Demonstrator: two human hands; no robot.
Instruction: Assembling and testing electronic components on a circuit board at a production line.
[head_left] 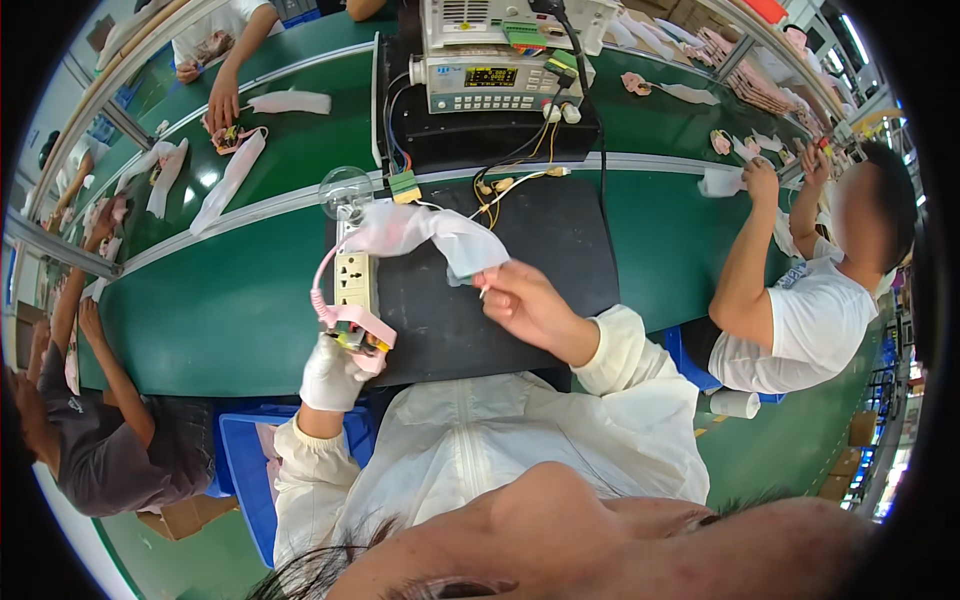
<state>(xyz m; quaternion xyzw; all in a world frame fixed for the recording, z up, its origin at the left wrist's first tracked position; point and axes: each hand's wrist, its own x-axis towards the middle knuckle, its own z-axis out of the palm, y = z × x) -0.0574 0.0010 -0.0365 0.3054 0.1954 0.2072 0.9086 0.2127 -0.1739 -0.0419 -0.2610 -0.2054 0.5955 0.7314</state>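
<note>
Pink plastic: one housing (376,323), open on one side, yellow and dark inner parts showing; grasped by my gloved left hand (332,375), which supports it from its near end.

Translucent white wrap, one length (430,232): limp, thin, linked to the housing by a pink cord (322,268). Its free end lies at my bare right hand (530,305), thumb and fingers pinched on a small white tip, too small to identify.

Risks, as I judge them:
– Inner parts: the glove sits right beside them; a hard squeeze or a snagged thread could bend or shift one.
– Cord: it runs with the wrap between my two hands; a sharp tug from the right could strain it where it enters the housing.
– Wrap: slack and flimsy, it could tear under the pinch, or catch the clear bulb (346,190) or the loose wires (488,208) close by.
– Socket strip (352,285): just beyond the housing; a careless swing could knock the bare parts on it.

Position: housing in my left hand, near the close edge of the black mat (440,335), well apart from my right hand, which stands to the right and slightly farther out. Wrap arching between, above the mat.
</note>
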